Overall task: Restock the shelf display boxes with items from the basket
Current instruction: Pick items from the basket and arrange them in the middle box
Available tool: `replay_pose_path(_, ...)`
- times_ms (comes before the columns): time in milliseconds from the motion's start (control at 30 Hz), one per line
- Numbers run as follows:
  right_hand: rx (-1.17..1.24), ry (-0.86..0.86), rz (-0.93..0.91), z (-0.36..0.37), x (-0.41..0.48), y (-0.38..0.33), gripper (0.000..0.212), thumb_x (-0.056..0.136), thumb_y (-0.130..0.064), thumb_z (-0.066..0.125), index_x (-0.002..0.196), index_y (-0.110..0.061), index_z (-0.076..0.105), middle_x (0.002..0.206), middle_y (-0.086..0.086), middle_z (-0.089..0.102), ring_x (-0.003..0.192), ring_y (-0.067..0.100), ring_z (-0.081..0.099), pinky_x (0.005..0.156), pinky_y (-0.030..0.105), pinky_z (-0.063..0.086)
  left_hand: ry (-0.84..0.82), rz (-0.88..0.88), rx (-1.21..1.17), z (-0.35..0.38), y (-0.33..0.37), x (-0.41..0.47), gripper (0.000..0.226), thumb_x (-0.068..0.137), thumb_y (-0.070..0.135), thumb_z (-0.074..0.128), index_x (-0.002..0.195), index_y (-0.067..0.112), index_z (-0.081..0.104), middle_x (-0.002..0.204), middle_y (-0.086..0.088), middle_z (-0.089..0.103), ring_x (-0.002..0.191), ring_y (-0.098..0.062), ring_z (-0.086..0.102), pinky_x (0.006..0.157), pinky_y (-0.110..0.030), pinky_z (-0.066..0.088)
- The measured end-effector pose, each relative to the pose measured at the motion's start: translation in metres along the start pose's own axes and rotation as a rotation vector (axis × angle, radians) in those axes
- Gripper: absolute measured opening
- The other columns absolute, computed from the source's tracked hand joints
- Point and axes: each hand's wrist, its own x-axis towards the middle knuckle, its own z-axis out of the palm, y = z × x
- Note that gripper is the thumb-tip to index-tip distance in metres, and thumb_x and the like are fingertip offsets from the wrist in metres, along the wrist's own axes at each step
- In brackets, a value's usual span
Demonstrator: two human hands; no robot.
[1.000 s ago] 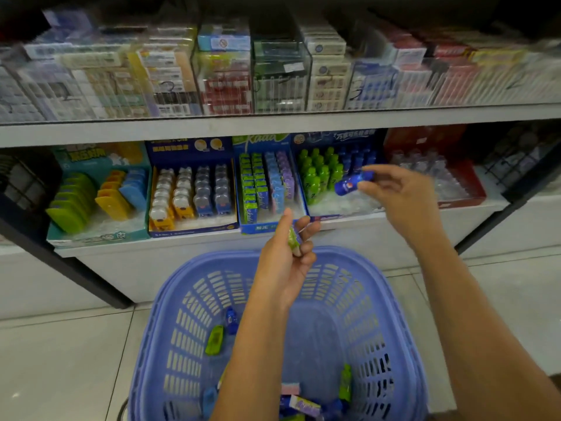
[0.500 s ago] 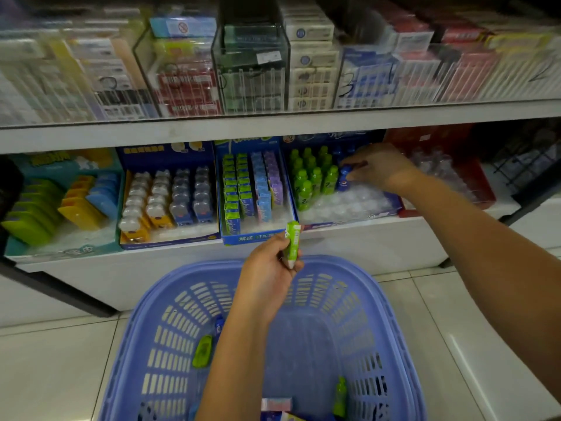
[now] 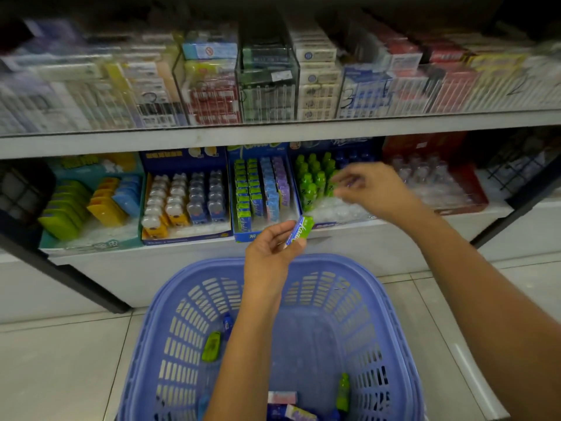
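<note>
A blue plastic basket (image 3: 391, 314) stands on the floor below me, holding a green case (image 3: 211, 346), a small green bottle (image 3: 343, 393) and a few packs. My left hand (image 3: 270, 253) hovers above the basket's far rim, shut on a green gum pack (image 3: 300, 229), just in front of the blue display box of green, blue and purple packs (image 3: 261, 189). My right hand (image 3: 370, 189) is blurred, fingers apart and seemingly empty, over the front of the display box of green and blue bottles (image 3: 312, 180).
On the lower shelf also stand a teal box with green, yellow and blue cases (image 3: 91, 202), a blue box of small white-capped items (image 3: 182, 199) and a red box of clear bottles (image 3: 440, 183). Clear racks of cartons (image 3: 267, 86) fill the upper shelf. Black frame bars (image 3: 76, 281) flank the shelf.
My right hand carried a blue bottle into the bottle box and has come back out without it. My left hand lifted and turned the green pack toward the shelf.
</note>
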Motion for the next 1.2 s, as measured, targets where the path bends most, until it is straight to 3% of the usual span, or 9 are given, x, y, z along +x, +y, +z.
replay_pose_path(67,0.275,-0.149,0.099,0.014,-0.025,-0.022,0.026,0.075,-0.027,0.076,0.094,-0.012,0.068,0.079,0.004,0.068,0.060,0.012,0.063,0.062,0.019,0.055,0.015,0.084,0.044,-0.003,0.006,-0.005,0.028,0.080,-0.002,0.070,0.095,0.022,0.066,0.094,0.007,0.071,0.082,0.001,0.066,0.069,-0.012,0.050)
replay_pose_path(167,0.419,-0.209,0.278,0.038,-0.043,-0.045,0.045,0.072,-0.044,0.072,0.093,-0.004,0.067,0.069,0.007,0.068,0.056,0.015,0.066,0.060,0.025,0.058,0.111,0.265,0.207,-0.006,0.011,-0.012,0.028,0.082,0.000,0.069,0.092,0.026,0.064,0.090,0.012,0.069,0.082,0.000,0.065,0.072,-0.016,0.051)
replay_pose_path(300,0.631,-0.214,0.324,0.055,-0.049,-0.060,0.034,0.076,-0.024,0.075,0.099,-0.002,0.064,0.081,0.014,0.069,0.064,0.018,0.069,0.064,0.025,0.059,0.158,0.381,0.236,-0.009,0.013,-0.019,0.023,0.085,0.010,0.068,0.093,0.030,0.063,0.090,0.015,0.068,0.084,0.001,0.063,0.073,-0.014,0.051)
replay_pose_path(500,0.633,-0.148,0.330,0.064,-0.041,-0.071,0.021,0.078,-0.018,0.075,0.090,-0.002,0.069,0.072,0.011,0.070,0.060,0.015,0.069,0.060,0.021,0.058,0.223,0.537,0.411,-0.016,0.007,-0.015,0.032,0.086,0.008,0.066,0.097,0.036,0.056,0.097,0.016,0.061,0.089,0.006,0.056,0.076,-0.004,0.041)
replay_pose_path(600,0.435,-0.016,0.210,0.070,-0.024,-0.070,0.020,0.084,-0.009,0.068,0.103,-0.004,0.068,0.084,0.005,0.070,0.071,0.014,0.069,0.074,0.024,0.058,0.159,0.603,0.607,-0.030,0.004,0.000,0.037,0.088,0.012,0.064,0.124,0.020,0.055,0.119,0.012,0.052,0.103,0.008,0.048,0.090,0.000,0.033)
replay_pose_path(733,0.064,0.108,-0.078,0.082,0.001,-0.070,0.018,0.086,-0.010,0.066,0.104,-0.010,0.067,0.090,-0.001,0.064,0.080,0.008,0.060,0.073,0.009,0.046,0.060,0.563,0.852,-0.054,0.001,0.021,0.056,0.095,0.021,0.053,0.146,0.021,0.031,0.154,0.011,0.026,0.142,-0.002,0.016,0.109,-0.009,0.016)
replay_pose_path(800,0.006,0.054,-0.152,0.088,0.012,-0.069,0.019,0.086,-0.011,0.066,0.105,-0.010,0.067,0.095,0.000,0.067,0.084,0.007,0.059,0.074,0.006,0.042,-0.021,0.536,0.915,-0.064,-0.003,0.028,0.059,0.096,0.018,0.052,0.149,0.021,0.025,0.157,0.010,0.019,0.144,-0.006,0.014,0.111,-0.018,0.023)
replay_pose_path(1000,-0.261,-0.045,-0.271,0.093,0.032,-0.062,0.021,0.085,-0.015,0.067,0.106,-0.009,0.068,0.100,0.005,0.070,0.097,0.015,0.059,0.077,0.012,0.034,-0.071,0.557,0.916,-0.074,-0.010,0.032,0.063,0.096,0.012,0.051,0.150,0.022,0.021,0.155,0.017,0.011,0.135,0.007,0.019,0.098,0.000,0.021)
replay_pose_path(1200,-0.325,-0.061,-0.323,0.094,0.036,-0.060,0.020,0.083,-0.016,0.069,0.102,-0.009,0.071,0.101,0.006,0.071,0.098,0.015,0.055,0.073,0.010,0.028,-0.082,0.542,0.886,-0.075,-0.008,0.033,0.061,0.096,0.011,0.049,0.150,0.022,0.022,0.154,0.019,0.012,0.138,0.000,0.023,0.101,-0.007,0.026)
